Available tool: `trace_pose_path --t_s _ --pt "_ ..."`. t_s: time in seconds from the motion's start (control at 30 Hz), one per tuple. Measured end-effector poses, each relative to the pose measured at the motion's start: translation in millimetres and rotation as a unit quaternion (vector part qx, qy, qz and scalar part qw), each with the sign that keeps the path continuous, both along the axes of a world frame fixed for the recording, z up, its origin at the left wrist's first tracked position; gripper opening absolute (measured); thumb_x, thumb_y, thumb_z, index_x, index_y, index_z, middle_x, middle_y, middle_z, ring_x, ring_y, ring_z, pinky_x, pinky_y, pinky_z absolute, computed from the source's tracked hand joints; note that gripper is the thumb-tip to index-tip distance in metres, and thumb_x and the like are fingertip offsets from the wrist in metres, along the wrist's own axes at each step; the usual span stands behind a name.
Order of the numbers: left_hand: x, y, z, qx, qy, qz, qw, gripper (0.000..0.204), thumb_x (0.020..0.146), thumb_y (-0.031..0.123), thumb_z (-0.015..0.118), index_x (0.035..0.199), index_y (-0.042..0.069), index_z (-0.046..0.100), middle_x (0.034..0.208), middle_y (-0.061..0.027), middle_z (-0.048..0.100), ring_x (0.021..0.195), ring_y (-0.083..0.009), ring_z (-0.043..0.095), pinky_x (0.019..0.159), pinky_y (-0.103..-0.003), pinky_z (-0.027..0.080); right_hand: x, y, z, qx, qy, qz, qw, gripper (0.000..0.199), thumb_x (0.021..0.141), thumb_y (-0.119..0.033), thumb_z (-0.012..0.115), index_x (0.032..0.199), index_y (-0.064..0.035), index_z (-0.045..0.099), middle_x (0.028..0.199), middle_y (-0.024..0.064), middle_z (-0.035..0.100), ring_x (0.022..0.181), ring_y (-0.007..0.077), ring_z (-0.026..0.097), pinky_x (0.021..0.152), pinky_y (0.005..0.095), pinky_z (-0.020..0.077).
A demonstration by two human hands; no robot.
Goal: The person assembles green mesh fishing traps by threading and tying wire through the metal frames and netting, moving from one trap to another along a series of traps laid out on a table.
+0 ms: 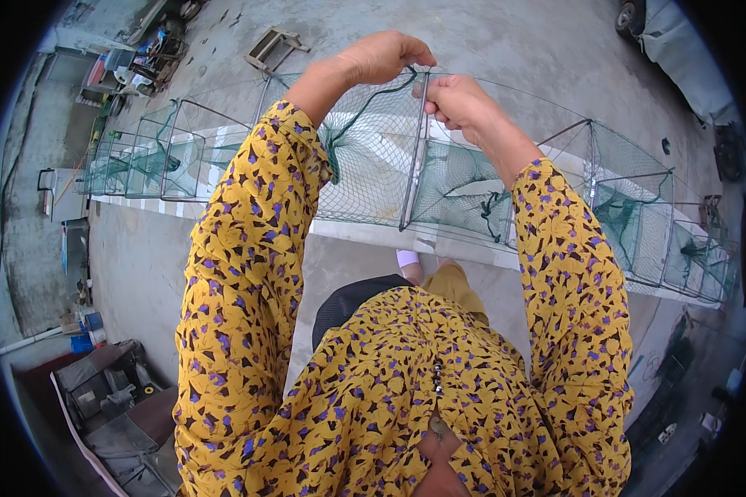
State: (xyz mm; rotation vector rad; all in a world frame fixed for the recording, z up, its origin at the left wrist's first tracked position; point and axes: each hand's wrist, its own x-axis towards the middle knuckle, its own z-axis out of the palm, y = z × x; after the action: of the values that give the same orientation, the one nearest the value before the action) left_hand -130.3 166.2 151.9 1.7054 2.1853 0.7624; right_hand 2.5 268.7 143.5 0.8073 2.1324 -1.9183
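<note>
A long folding fish trap of green netting [373, 157] on thin metal frames stretches from left to right in front of me. My left hand [385, 58] is over its far edge with fingers bent and pressed together. A dark green cord [371, 103] runs up from the netting to just under those fingers; what they pinch is too small to make out. Close beside it, my right hand [460, 101] is closed on the trap at the upper end of an upright metal rod [417, 157]. Dark knotted cord [491, 214] hangs inside the section below my right forearm.
The trap rests on a long pale board [472, 255]. Beyond it, a small wooden stool [275, 51] stands on the concrete floor. A covered vehicle [692, 62] is at the far right, clutter [133, 70] at the far left, and a dark-seated cart [116, 414] at the lower left.
</note>
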Motion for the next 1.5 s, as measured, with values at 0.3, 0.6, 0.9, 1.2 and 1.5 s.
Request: trace_pose_path --t_s 0.3,0.6,0.9,1.2,1.5 --pt "23.6 -15.3 12.6 -0.193 -0.01 0.054 0.98 0.013 0.077 0.002 0.051 0.087 0.0 0.06 0.077 -0.0134 0.063 0.063 -0.0228 0.062 0.058 -0.033 0.049 28.5 -17.2 -13.5 -0.072 0.054 -0.038 0.995 0.011 0.082 -0.012 0.05 0.08 -0.0026 0.054 0.069 0.0008 0.054 0.053 0.0057 0.045 0.044 0.0196 0.0356" --pt "78.3 -26.4 45.5 0.114 0.235 0.163 0.951 0.014 0.076 0.005 0.056 0.088 0.004 0.051 0.073 -0.0169 0.06 0.071 -0.0262 0.06 0.061 -0.037 0.045 21.5 -18.8 7.6 0.312 0.384 -0.041 0.868 0.02 0.087 -0.014 0.05 0.098 0.0026 0.053 0.097 0.0166 0.061 0.069 0.0164 0.062 0.058 0.0236 0.0491" --pt "97.7 -33.7 -14.2 0.089 -0.197 0.277 0.936 0.011 0.084 0.008 0.054 0.089 -0.001 0.057 0.066 -0.004 0.06 0.053 -0.0116 0.057 0.047 -0.026 0.043 23.0 9.4 6.3 -0.051 0.212 -0.043 0.975 0.015 0.087 -0.017 0.052 0.092 -0.0037 0.05 0.064 0.0002 0.054 0.053 0.0064 0.048 0.048 0.0188 0.0397" --pt "86.9 -39.5 -38.4 0.085 -0.036 0.212 0.973 0.005 0.078 0.005 0.058 0.081 0.001 0.057 0.067 -0.0071 0.059 0.052 -0.0128 0.054 0.051 -0.027 0.044 23.6 1.2 4.0 0.041 0.324 -0.121 0.937 0.014 0.081 -0.014 0.057 0.086 -0.0023 0.052 0.063 0.0003 0.052 0.053 0.0062 0.044 0.047 0.0223 0.0369" --pt "89.5 -51.9 -38.4 0.084 0.047 0.149 0.984 0.008 0.076 -0.002 0.052 0.082 0.004 0.052 0.074 -0.0105 0.055 0.071 -0.0257 0.055 0.063 -0.032 0.043 73.1 -19.2 4.4 -0.107 0.274 -0.246 0.924 0.013 0.082 -0.014 0.056 0.082 -0.0029 0.049 0.067 0.0009 0.052 0.053 0.0056 0.043 0.046 0.0201 0.0349"
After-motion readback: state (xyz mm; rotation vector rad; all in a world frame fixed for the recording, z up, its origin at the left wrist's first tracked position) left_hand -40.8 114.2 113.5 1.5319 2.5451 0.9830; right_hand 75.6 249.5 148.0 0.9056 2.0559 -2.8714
